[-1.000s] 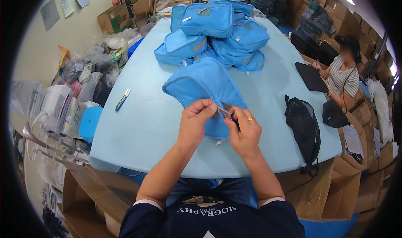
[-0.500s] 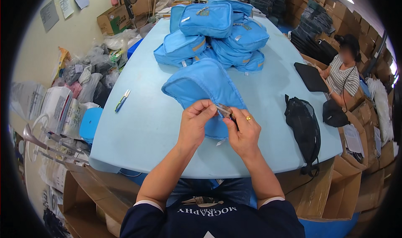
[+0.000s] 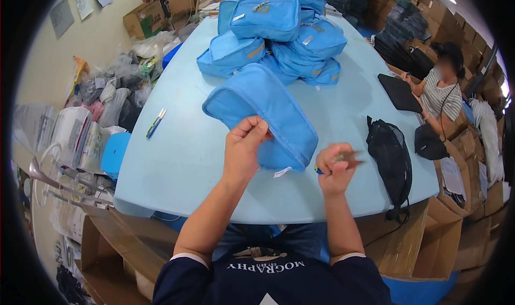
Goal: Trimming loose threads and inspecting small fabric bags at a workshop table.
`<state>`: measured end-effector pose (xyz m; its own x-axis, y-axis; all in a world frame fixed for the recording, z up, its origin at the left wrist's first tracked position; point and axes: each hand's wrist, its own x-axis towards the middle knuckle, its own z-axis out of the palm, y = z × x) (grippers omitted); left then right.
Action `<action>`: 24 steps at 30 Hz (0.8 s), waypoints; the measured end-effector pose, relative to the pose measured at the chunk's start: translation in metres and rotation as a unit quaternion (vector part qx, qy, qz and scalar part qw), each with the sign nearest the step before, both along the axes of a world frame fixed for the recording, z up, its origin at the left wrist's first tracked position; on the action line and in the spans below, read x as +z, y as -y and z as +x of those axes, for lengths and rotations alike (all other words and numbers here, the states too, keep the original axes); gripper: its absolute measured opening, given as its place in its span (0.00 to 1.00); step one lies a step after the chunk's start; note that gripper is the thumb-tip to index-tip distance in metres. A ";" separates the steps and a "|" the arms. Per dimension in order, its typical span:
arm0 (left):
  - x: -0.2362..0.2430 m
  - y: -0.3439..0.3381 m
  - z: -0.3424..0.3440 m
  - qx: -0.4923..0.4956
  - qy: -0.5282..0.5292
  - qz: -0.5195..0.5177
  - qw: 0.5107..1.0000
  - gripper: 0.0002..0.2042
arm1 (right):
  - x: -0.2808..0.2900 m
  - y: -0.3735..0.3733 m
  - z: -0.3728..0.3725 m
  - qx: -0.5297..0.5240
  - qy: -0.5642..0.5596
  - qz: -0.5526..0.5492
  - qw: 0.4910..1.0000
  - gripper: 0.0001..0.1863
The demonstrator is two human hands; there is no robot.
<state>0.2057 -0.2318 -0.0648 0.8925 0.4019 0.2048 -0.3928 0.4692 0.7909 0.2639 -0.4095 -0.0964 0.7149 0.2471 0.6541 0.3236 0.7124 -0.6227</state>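
A light-blue fabric pouch (image 3: 287,125) lies unfolded in front of me, its edge raised and a white tag at its lower end. The thumb and fingers of my left hand (image 3: 248,139) pinch the pouch's near edge. My right hand (image 3: 335,173), apart from the pouch on its right, is closed around what look like small thread snips (image 3: 350,157). Their blades are smeared by motion, and a blue and yellow bit shows below the fingers. A similar blue and yellow cutting tool (image 3: 156,124) lies on the table to the left.
Several filled blue pouches (image 3: 263,21) are piled on the far part of the light-blue table (image 3: 161,181). A black mesh bag (image 3: 389,163) lies at the right. Beyond the right edge sits a person (image 3: 442,93) beside a black flat piece (image 3: 399,92). Cardboard boxes (image 3: 424,246) stand below.
My right hand has moved away from the pouch to the right with the snips. My left hand keeps its pinch, slightly higher and to the left. The pouch has shifted a little and opened out.
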 end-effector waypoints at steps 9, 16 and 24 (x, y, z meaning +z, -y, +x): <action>0.003 -0.013 -0.003 0.000 0.012 0.011 1.000 0.07 | 0.013 0.003 0.019 -0.340 0.054 -0.304 0.888 0.09; -0.003 -0.009 -0.013 0.106 -0.081 0.115 0.984 0.08 | 0.013 -0.029 0.010 -0.171 -0.060 -0.323 0.929 0.11; -0.010 -0.013 -0.012 0.038 -0.057 0.117 0.991 0.05 | 0.029 -0.043 0.002 -0.342 0.100 -0.313 0.881 0.08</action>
